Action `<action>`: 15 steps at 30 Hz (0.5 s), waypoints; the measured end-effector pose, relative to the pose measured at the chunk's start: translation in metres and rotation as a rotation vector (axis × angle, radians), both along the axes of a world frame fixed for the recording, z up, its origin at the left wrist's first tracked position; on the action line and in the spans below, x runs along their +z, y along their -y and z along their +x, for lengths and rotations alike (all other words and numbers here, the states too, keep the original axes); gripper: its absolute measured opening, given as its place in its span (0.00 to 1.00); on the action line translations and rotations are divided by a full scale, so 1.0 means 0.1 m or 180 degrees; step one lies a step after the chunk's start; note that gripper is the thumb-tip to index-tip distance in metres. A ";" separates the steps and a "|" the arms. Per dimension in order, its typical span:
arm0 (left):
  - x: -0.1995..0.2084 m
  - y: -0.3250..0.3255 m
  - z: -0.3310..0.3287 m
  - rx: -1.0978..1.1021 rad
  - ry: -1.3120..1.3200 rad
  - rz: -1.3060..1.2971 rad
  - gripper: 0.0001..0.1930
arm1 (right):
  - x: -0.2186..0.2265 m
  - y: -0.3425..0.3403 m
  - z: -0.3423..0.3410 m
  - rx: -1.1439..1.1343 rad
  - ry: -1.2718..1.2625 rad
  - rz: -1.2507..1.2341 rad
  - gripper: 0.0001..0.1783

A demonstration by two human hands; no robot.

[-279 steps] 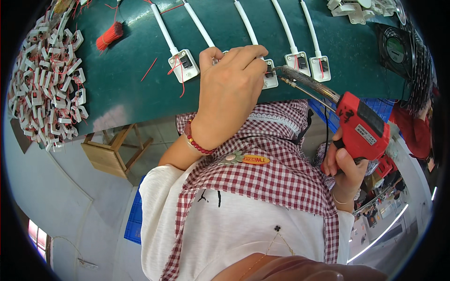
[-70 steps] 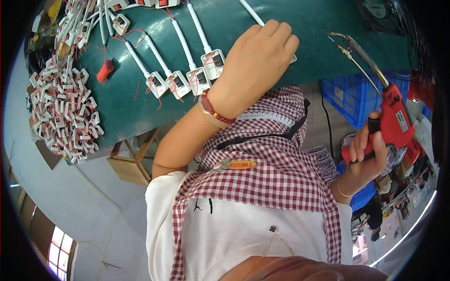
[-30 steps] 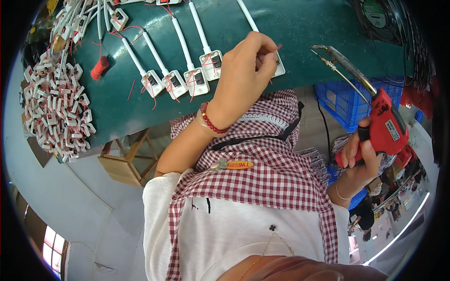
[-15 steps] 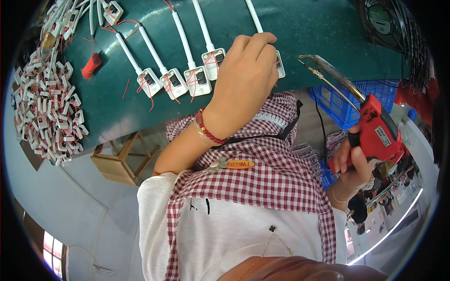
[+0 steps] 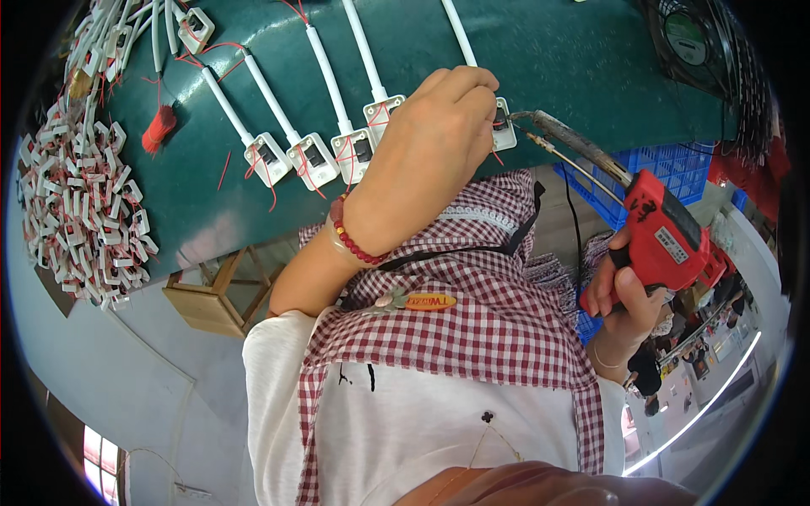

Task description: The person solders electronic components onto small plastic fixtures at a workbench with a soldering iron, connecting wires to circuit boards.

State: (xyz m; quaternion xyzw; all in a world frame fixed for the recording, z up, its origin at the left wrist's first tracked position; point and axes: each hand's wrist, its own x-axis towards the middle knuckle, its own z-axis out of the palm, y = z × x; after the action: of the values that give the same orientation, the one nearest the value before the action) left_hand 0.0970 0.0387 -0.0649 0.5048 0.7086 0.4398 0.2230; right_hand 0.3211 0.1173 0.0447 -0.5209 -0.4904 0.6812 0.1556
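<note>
My right hand (image 5: 626,295) grips a red-handled soldering gun (image 5: 671,232). Its metal tip points left and reaches the right edge of the rightmost white plastic housing (image 5: 504,128), where touching cannot be told for certain. My left hand (image 5: 439,139) bends over the left side of that housing with fingers curled together; the fingertips and whatever they pinch are hidden. A white cable (image 5: 458,32) runs up from this housing. Left of the hand lie more open white housings (image 5: 313,161) on white cables, each with a black part and thin red wires.
A green table mat (image 5: 574,51) lies under the work. A big heap of white housings (image 5: 84,211) fills its left end, near a red wire bundle (image 5: 159,128). At right are a dark fan-like device (image 5: 685,38) and a blue crate (image 5: 666,173). A wooden stool (image 5: 207,299) stands below.
The soldering gun has moved left, bringing its tip from beside the rightmost housing to that housing's edge. My left hand stays bent over the housing.
</note>
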 end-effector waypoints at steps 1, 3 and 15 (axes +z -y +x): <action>0.00 0.00 0.00 -0.0006 -0.0005 -0.0021 0.03 | 0.00 0.01 0.00 -0.0015 0.0024 -0.0001 0.21; 0.00 -0.01 0.00 0.0003 0.0034 -0.0033 0.03 | 0.00 0.01 0.00 -0.0031 0.0052 -0.0003 0.21; -0.02 -0.01 0.01 -0.0021 0.0083 -0.0031 0.03 | -0.02 0.02 0.05 0.0045 0.0037 -0.0151 0.17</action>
State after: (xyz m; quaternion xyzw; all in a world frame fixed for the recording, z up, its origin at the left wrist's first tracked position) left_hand 0.0984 0.0400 -0.0665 0.5003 0.7060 0.4421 0.2361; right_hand 0.3263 0.1158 0.0429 -0.5249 -0.4787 0.6907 0.1355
